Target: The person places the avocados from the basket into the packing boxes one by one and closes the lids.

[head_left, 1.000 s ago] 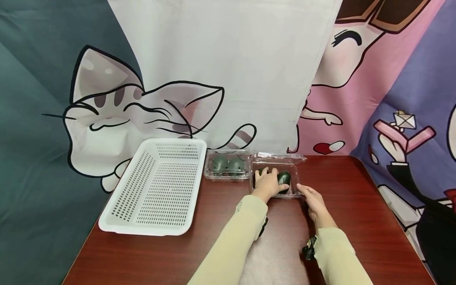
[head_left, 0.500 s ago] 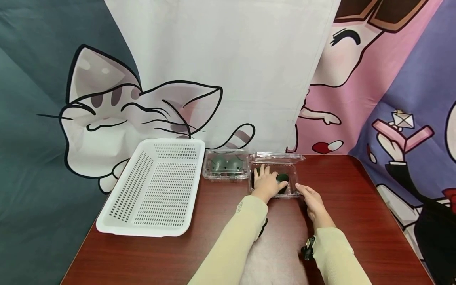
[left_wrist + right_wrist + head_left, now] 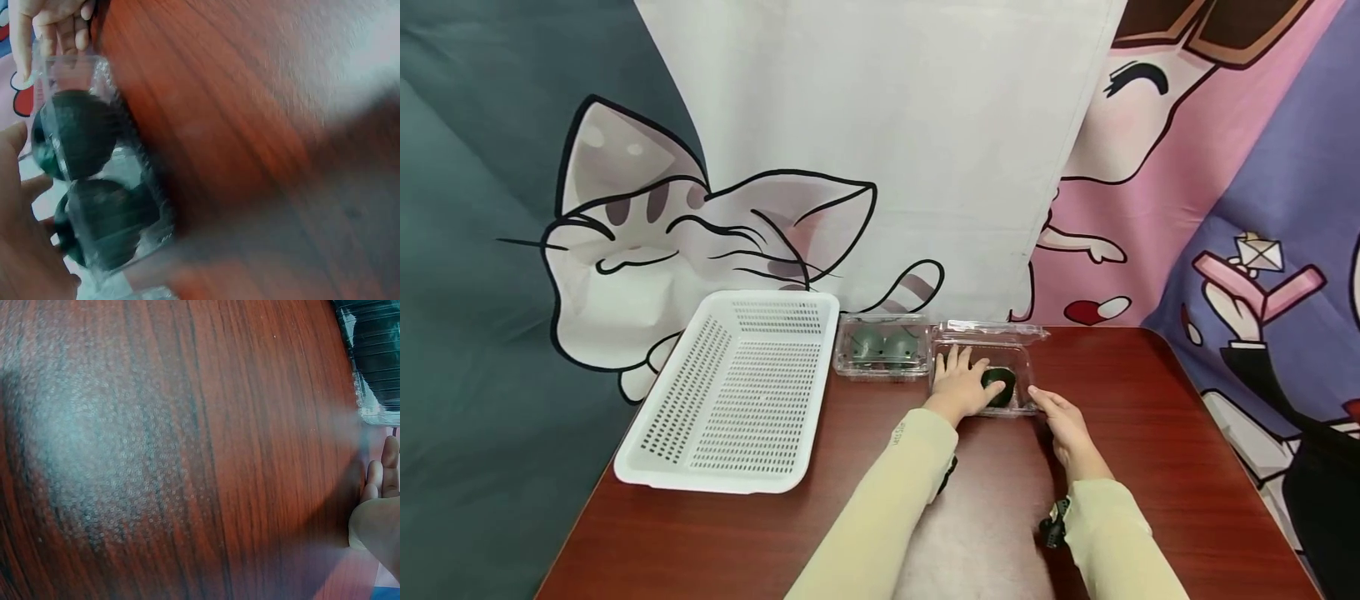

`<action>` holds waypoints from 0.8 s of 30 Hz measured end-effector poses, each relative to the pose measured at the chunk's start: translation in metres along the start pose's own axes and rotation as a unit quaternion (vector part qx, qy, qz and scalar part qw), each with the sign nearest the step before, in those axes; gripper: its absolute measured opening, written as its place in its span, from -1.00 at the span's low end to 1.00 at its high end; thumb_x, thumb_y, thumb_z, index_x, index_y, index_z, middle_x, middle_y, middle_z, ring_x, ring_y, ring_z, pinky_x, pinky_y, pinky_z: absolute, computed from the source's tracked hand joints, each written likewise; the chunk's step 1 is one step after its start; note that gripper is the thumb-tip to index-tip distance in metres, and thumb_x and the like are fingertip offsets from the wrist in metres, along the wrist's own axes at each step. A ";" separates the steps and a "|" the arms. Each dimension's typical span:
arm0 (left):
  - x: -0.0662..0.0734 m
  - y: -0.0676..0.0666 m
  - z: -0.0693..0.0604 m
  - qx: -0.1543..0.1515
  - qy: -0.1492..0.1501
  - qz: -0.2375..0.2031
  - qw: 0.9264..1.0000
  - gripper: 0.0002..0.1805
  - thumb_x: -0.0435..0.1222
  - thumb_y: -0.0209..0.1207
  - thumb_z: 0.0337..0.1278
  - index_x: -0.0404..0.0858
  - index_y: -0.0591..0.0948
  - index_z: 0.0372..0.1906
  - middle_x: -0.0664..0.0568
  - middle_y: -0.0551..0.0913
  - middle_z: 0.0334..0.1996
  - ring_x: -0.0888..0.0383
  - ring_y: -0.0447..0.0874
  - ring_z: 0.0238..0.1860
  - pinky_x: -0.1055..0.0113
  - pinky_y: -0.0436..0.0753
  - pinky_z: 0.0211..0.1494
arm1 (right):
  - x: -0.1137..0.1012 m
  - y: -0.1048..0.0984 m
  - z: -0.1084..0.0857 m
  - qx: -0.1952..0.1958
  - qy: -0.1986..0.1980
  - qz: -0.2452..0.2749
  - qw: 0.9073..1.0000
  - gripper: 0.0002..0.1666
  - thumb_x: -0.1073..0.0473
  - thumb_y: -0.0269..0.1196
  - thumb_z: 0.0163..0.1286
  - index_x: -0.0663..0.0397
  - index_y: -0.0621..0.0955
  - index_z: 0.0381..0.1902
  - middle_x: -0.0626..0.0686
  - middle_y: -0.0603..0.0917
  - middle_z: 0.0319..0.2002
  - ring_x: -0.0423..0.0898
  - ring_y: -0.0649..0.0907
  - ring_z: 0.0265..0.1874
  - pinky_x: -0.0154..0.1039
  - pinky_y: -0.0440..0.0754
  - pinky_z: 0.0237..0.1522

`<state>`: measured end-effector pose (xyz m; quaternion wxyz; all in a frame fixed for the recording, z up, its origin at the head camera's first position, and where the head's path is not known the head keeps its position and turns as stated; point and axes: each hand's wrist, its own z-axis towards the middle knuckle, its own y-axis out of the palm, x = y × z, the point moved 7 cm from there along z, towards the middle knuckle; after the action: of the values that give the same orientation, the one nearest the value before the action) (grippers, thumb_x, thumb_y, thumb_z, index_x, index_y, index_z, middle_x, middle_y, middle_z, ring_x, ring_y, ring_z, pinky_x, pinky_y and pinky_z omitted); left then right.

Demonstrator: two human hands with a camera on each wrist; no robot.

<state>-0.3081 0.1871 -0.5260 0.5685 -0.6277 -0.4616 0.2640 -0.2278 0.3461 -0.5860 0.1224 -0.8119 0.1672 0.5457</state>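
Observation:
An open clear plastic clamshell box sits near the table's back edge. Inside it, the left wrist view shows two dark green avocados, the right one and the left one, side by side. My left hand reaches over the box with fingers spread, covering the left avocado in the head view. Its thumb lies against the right avocado. My right hand is at the box's right front corner, its straight fingers touching the edge.
A second clear box, with two green avocados inside, stands shut left of the open one. A large white perforated basket fills the table's left side. Behind the brown table hangs a printed cloth.
My left hand's fingers have straightened and shifted slightly left off the right avocado. That avocado has turned and looks rounder. My right hand has stayed at the box corner.

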 end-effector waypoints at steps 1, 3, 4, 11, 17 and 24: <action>-0.001 -0.002 -0.002 -0.002 0.006 -0.003 1.000 -0.35 0.29 -0.26 0.21 0.21 0.18 0.38 0.11 -0.03 0.44 0.04 -0.28 0.44 0.05 -0.18 0.39 | -0.001 0.000 0.000 0.000 -0.002 0.000 1.000 -0.83 -0.15 0.26 0.20 -0.29 0.62 -0.45 -0.20 0.48 -0.35 -0.22 0.40 -0.23 -0.30 0.28 -0.07; -0.001 -0.007 -0.006 -0.012 0.020 -0.004 1.000 -0.36 0.26 -0.22 0.22 0.21 0.17 0.39 0.11 -0.06 0.44 0.05 -0.27 0.44 0.08 -0.15 0.39 | -0.001 0.000 0.000 -0.002 -0.003 0.000 1.000 -0.84 -0.16 0.26 0.21 -0.32 0.62 -0.48 -0.23 0.48 -0.37 -0.22 0.39 -0.23 -0.29 0.27 -0.07; -0.002 -0.010 -0.008 -0.019 0.028 -0.006 0.999 -0.36 0.25 -0.20 0.23 0.21 0.17 0.39 0.11 -0.07 0.44 0.05 -0.26 0.44 0.09 -0.14 0.39 | -0.001 0.000 -0.001 -0.003 -0.004 0.002 1.000 -0.84 -0.15 0.26 0.21 -0.32 0.62 -0.49 -0.24 0.49 -0.39 -0.23 0.39 -0.24 -0.30 0.26 -0.07; -0.006 -0.045 -0.037 -0.094 0.106 -0.029 0.989 -0.45 0.06 -0.04 0.27 0.05 0.30 0.34 0.06 0.20 0.35 0.06 0.10 0.35 0.13 0.17 0.30 | 0.000 0.001 -0.002 -0.009 0.000 0.009 1.000 -0.83 -0.15 0.26 0.21 -0.35 0.60 -0.53 -0.27 0.48 -0.52 -0.27 0.40 -0.35 -0.33 0.30 -0.17; -0.026 -0.100 -0.055 -0.098 0.148 -0.141 0.974 -0.78 -0.13 -0.01 0.29 -0.18 0.55 -0.26 0.05 0.63 -0.31 0.21 0.55 -0.36 0.35 0.48 -0.29 | 0.000 -0.001 -0.002 -0.009 -0.003 0.008 1.000 -0.81 -0.15 0.25 0.21 -0.35 0.58 -0.55 -0.25 0.44 -0.51 -0.23 0.36 -0.29 -0.29 0.20 -0.10; -0.065 -0.142 -0.054 0.094 0.052 -0.173 0.979 -0.83 -0.08 -0.02 0.21 -0.07 0.47 -0.30 0.12 0.52 -0.35 0.19 0.46 -0.37 0.31 0.44 -0.34 | 0.001 -0.001 -0.001 -0.009 -0.011 0.002 1.000 -0.80 -0.16 0.24 0.22 -0.37 0.58 -0.56 -0.26 0.46 -0.51 -0.25 0.37 -0.33 -0.29 0.20 -0.14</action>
<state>-0.3299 0.0942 -0.3908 0.6849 -0.4949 -0.5067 0.1709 -0.2259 0.3469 -0.5865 0.1160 -0.8064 0.1624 0.5567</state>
